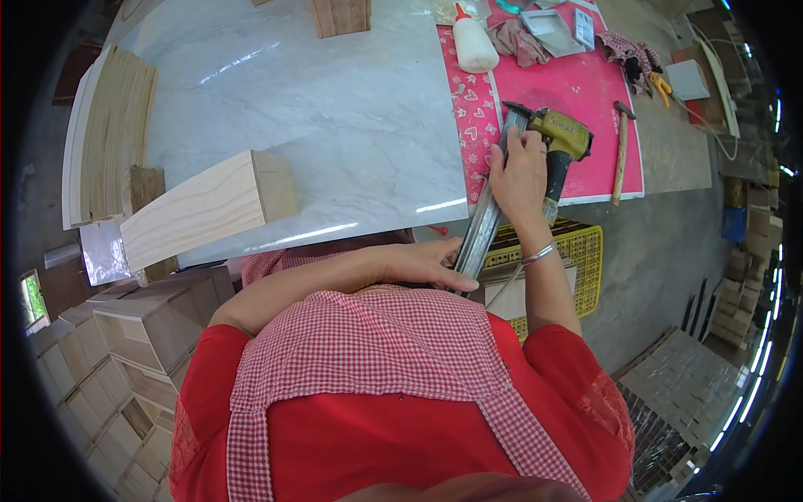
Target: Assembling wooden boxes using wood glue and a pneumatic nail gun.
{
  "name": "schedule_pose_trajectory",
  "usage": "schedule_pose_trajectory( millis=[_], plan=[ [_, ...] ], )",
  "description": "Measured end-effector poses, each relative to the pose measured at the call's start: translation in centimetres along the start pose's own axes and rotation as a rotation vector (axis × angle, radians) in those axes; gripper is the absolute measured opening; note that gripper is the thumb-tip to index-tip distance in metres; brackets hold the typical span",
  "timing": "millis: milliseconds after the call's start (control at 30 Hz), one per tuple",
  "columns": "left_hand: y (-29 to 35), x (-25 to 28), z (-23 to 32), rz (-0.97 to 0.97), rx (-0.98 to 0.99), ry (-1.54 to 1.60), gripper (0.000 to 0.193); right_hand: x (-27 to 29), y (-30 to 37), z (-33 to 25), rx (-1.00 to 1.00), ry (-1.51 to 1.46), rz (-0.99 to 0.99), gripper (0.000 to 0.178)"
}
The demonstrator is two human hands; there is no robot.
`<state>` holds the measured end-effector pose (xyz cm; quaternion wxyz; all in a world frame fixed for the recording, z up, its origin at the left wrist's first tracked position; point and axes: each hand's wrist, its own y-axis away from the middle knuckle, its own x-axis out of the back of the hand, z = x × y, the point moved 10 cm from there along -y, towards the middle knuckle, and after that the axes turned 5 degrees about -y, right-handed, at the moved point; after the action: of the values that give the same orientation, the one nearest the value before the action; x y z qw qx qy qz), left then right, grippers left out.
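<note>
A pneumatic nail gun (562, 132) with an olive-yellow body and black grip lies over the pink sheet's near edge. Its long silver magazine (487, 213) slants down past the table edge toward me. My left hand (425, 261) grips the magazine's lower end, thumb on top; some fingers are hidden behind it. Higher up, my right hand (520, 180) has its fingers bent over the magazine beside the gun's body. To the left, a pale wooden piece with a tapered side (205, 205) rests on the table near the front edge.
Stacked boards (113, 138) stand at the table's left. A white glue bottle (475, 48) with a red tip, crumpled cloths (519, 42) and a hammer (621, 155) lie farther off. A yellow crate (592, 268) sits below the edge; wooden boxes (146, 322) are stacked lower left.
</note>
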<state>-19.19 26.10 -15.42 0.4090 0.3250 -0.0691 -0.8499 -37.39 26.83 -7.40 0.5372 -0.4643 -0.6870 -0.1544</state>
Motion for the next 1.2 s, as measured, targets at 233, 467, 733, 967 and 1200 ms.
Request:
schedule_pose_trajectory(
  millis=[233, 467, 733, 967, 1200],
  plan=[
    [2.0, 0.3, 1.5, 0.149, -0.08, -0.255, 0.096, 0.6, -1.3, 0.9, 0.066, -0.112, -0.006, 0.042],
    [6.1, 0.2, 6.2, 0.585, -0.565, -0.953, 0.088, 5.1, 3.8, 11.5, -0.528, -0.287, 0.329, 0.036],
    [6.3, 1.6, 4.9, 0.441, 0.013, -1.126, 0.054, -1.0, 3.8, 11.6, -0.776, -1.08, 0.022, 0.029],
    [5.2, 0.5, 11.3, 0.617, -0.565, -1.465, 0.043, 3.8, 5.9, 5.6, -0.527, -0.972, 0.091, 0.023],
    [7.9, 3.3, 11.7, 0.887, -0.654, -1.24, 0.036, 6.4, 3.0, 14.9, -0.538, -0.822, 0.024, 0.032]
  ],
)
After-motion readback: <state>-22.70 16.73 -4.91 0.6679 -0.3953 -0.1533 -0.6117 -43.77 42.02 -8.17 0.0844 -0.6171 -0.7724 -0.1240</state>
